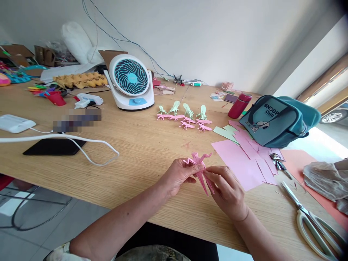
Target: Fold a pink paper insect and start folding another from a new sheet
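One pair of scissors [299,207], near right on the counter [136,156]; one pink folded-paper piece [199,167] held up over the near middle, left hand [181,175] pinching its left side under the thumb, right hand [230,192] close beside, fingertips clamped on its lower right; long points splay out above and below, body looks part-shaped, seemingly short of finished.

Beyond, right: one bunch of keys [277,159]; pink sheets [233,159], several overlapping, unfolded, exact count unclear; green paper [225,133] by their far edge, flat too.

Farther, middle: about six pink figures [187,124], some overlapping; just behind, four green figures [188,110]; roughly ten look complete; one bottle [239,105] and one bag [272,119] to the right; one fan [132,78] far left of them.
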A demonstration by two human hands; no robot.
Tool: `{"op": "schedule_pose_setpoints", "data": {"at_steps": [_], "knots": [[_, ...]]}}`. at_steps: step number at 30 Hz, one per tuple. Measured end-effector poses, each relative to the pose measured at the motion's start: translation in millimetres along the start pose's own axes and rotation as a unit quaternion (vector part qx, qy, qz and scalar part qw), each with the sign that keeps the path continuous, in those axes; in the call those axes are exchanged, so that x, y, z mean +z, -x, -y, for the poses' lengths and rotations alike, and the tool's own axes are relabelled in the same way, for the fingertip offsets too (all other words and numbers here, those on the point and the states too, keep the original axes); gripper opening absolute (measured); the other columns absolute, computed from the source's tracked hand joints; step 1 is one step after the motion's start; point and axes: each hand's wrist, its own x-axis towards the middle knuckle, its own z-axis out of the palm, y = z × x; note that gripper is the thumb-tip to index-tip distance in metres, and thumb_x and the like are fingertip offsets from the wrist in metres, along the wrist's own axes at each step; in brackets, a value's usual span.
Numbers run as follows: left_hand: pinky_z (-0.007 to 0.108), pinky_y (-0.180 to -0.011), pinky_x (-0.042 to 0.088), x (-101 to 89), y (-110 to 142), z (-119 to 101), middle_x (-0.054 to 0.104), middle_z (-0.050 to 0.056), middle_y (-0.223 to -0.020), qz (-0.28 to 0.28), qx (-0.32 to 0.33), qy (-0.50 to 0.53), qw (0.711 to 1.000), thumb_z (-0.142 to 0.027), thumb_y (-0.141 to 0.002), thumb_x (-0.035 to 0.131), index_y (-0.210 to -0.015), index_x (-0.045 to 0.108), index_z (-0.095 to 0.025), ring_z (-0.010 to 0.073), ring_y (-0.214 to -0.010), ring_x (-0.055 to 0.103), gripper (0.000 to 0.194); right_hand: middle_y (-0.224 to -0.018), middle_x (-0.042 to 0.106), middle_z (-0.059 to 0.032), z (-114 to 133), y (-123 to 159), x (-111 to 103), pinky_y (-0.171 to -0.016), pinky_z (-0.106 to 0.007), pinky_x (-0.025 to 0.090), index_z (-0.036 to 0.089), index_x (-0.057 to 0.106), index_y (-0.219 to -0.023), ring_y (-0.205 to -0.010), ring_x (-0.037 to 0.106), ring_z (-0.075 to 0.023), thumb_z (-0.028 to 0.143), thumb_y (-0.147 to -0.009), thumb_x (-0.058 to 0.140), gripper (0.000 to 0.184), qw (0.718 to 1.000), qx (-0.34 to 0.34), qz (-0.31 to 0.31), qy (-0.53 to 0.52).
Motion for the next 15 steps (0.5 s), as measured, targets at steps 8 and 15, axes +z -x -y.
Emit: {"op": "schedule_pose_setpoints", "data": {"at_steps": [8,15], "knots": [[0.018,-0.052,0.048,-1.4,0.4,1.4,0.065,0.002,-0.076,0.009,0.054,-0.08,0.995,-0.053,-0.065,0.083,-0.097,0.077,-0.016,0.0111,-0.068,0.058,0.049,-0.101,0.067,-0.0102,1.6,1.6,0.9,-0.077,-0.038,0.053,0.022,0.058,-0.119,-0.092,0.064,-0.0219,0.001,-0.089,0.057,0.036,1.0,0.001,0.005,0.009],[0.017,-0.054,0.051,1.4,0.0,5.2,0.067,0.004,-0.082,0.002,0.092,-0.094,0.991,-0.053,-0.071,0.079,-0.101,0.076,-0.013,0.0108,-0.069,0.06,0.05,-0.099,0.065,-0.0091,4.0,0.0,2.7,-0.077,-0.036,0.053,0.021,0.06,-0.11,-0.091,0.064,-0.0207,0.0,-0.088,0.059,0.03,0.999,0.047,-0.008,-0.011]]}}
